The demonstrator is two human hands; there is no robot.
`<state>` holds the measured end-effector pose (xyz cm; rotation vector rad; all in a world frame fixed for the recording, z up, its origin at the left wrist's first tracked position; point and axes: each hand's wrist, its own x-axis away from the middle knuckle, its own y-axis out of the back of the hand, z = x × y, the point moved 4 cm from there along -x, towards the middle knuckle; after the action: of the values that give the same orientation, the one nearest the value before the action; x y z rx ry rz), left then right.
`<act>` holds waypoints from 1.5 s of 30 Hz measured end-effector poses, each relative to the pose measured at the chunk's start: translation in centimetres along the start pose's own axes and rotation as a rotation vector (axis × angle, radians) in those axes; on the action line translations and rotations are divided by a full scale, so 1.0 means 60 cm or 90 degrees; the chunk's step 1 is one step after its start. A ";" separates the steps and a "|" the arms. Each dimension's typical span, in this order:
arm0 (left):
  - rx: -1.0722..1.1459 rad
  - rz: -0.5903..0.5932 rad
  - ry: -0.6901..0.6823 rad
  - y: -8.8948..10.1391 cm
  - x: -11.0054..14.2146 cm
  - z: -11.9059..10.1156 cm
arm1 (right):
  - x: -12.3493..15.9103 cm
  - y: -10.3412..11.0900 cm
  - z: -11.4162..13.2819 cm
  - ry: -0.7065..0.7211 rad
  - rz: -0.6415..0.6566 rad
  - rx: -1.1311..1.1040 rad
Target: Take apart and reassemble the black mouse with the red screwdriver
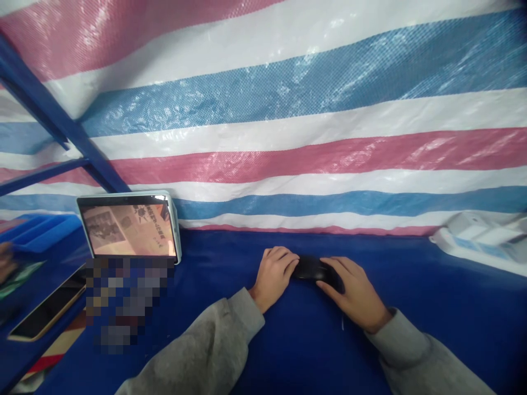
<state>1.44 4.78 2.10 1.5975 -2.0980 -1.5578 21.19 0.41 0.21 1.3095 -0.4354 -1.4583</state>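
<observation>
A small, dark, rounded black object (308,268) lies low at the blue tabletop between my two hands; its exact kind cannot be made out. My left hand (275,276) has its curled fingers and thumb on the object's left end. At the other end, my right hand (349,291) grips it with the thumb on the near side and the fingers over the far side. The fingers partly hide both ends. Grey sleeves cover both forearms.
A tablet (129,227) leans upright at left, beside a pixelated patch. Further left are a phone (49,304), a blue tray (53,233) and a blurred hand of another person (5,263). White boxy items (481,238) stand far right. Striped sheeting (288,126) hangs behind.
</observation>
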 end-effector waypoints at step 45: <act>-0.025 0.021 0.052 0.012 0.000 -0.012 | -0.001 0.004 -0.006 0.028 -0.067 -0.024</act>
<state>1.41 4.28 2.98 1.5786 -2.0281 -1.4877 21.63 0.51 0.33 1.3487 -0.3114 -1.5146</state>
